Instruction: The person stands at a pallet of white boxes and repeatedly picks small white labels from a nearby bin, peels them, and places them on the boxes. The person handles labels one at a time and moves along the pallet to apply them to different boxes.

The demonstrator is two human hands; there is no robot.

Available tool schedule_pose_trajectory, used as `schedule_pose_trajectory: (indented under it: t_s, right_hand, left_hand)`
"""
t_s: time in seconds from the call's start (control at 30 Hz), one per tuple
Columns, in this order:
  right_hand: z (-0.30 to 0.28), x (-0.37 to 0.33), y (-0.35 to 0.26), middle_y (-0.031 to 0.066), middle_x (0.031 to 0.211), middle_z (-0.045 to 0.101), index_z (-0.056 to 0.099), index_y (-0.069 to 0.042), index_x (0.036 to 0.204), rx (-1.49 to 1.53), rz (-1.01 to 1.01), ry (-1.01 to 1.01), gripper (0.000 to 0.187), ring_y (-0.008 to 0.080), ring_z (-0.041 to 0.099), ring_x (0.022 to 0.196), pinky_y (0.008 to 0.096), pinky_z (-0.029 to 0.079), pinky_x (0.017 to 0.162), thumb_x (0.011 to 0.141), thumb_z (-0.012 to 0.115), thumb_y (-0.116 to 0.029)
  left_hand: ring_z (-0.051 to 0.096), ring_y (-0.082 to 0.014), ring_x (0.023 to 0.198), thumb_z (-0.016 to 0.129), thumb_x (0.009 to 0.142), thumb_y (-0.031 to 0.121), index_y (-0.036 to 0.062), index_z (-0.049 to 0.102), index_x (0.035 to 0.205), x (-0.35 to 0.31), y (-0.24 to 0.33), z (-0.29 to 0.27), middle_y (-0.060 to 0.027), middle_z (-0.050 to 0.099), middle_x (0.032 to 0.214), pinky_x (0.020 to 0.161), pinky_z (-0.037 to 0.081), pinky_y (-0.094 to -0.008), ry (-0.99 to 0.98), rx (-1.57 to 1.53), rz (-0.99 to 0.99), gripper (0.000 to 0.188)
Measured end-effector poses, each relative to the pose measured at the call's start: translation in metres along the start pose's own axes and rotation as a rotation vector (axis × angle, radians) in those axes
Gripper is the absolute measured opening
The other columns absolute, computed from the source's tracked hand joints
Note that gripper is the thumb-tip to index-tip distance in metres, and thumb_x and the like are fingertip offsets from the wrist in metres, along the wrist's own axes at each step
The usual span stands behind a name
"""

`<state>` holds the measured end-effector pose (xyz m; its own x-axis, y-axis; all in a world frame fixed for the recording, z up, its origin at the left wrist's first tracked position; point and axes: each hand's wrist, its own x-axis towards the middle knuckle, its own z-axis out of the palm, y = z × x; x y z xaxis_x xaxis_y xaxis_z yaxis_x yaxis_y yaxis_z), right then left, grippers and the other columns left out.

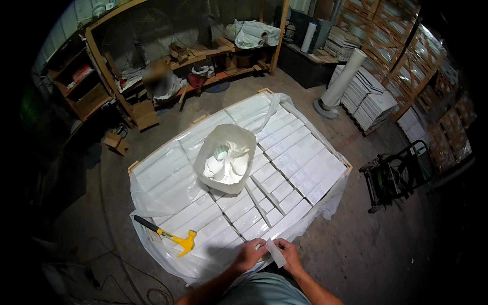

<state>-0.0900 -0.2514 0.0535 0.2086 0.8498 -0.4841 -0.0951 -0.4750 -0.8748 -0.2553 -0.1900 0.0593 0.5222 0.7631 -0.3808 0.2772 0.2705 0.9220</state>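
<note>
Close to my body, my left hand (pixel 249 255) and my right hand (pixel 291 254) pinch a short whitish strip (pixel 277 254) between them; its material is hard to make out. Both sets of fingers are closed at its upper end, and the rest hangs down in front of my right hand. Beyond them lie rows of long white boxes (pixel 305 157) partly covered by clear plastic film (pixel 157 195). A claw hammer (pixel 186 243) with a yellow head and black grip rests on the left. Farther off stands a translucent plastic tub (pixel 223 189) holding white curled pieces and a greenish roll.
Two narrow grey strips (pixel 259 206) lie across the boxes. A wooden shelf (pixel 223 49) with clutter lines the back. A tall wrapped roll (pixel 345 76), stacked white packages (pixel 371 104) and a black wheeled cart (pixel 399 175) stand right. Cables (pixel 122 274) trail over the left floor.
</note>
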Motion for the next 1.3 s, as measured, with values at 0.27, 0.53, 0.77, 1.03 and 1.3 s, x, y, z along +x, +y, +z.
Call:
schedule_pose_trajectory:
  t_s: [0.27,0.53,0.77,1.03,1.3]
  right_hand:
    - [-0.011,0.023,0.012,0.0018,0.077,0.062,0.065,0.001,0.097,0.02,-0.14,0.26,0.014,0.0088,0.056,0.068,0.0236,0.045,0.061,0.091,0.061,-0.011]
    - [-0.078,0.07,0.018,0.0045,0.073,0.06,0.064,0.002,0.091,0.459,-0.094,0.613,0.017,0.0125,0.054,0.061,0.0259,0.042,0.054,0.093,0.057,-0.014]
    - [-0.065,0.06,0.034,0.0028,0.077,0.062,0.065,0.002,0.095,-0.007,-0.064,0.467,0.019,0.0116,0.056,0.066,0.0264,0.045,0.06,0.092,0.059,-0.016]
    - [-0.014,0.073,0.039,0.0038,0.081,0.063,0.065,0.003,0.097,0.184,0.004,0.329,0.019,0.0105,0.055,0.07,0.025,0.046,0.063,0.09,0.06,-0.014]
    - [-0.013,0.093,0.078,0.0035,0.081,0.063,0.065,0.004,0.095,0.193,0.036,0.288,0.02,0.0108,0.055,0.071,0.0253,0.046,0.065,0.09,0.061,-0.016]
  left_hand:
    - [0.064,-0.0349,0.088,0.063,0.088,0.018,0.0002,0.063,0.097,0.017,0.01,-0.002,-0.0192,0.065,0.092,0.08,0.049,-0.0397,0.26,0.221,0.195,0.02]
    - [0.062,-0.0404,0.088,0.059,0.09,0.018,0.0006,0.063,0.096,0.094,0.069,-0.102,-0.0209,0.064,0.092,0.079,0.048,-0.0456,0.625,0.416,0.296,0.019]
    - [0.063,-0.0382,0.088,0.062,0.088,0.017,0.0039,0.064,0.095,0.155,0.09,-0.158,-0.0184,0.062,0.09,0.075,0.049,-0.048,0.853,0.92,0.189,0.015]
    - [0.065,-0.0363,0.082,0.059,0.09,0.02,0.0048,0.062,0.086,0.074,-0.049,-0.031,-0.0172,0.064,0.094,0.065,0.053,-0.0424,0.447,1.04,0.658,0.016]
    - [0.063,-0.0365,0.089,0.059,0.086,0.026,0.0072,0.061,0.095,0.006,-0.107,0.047,-0.0159,0.062,0.094,0.074,0.052,-0.0487,0.031,0.774,0.095,0.021]
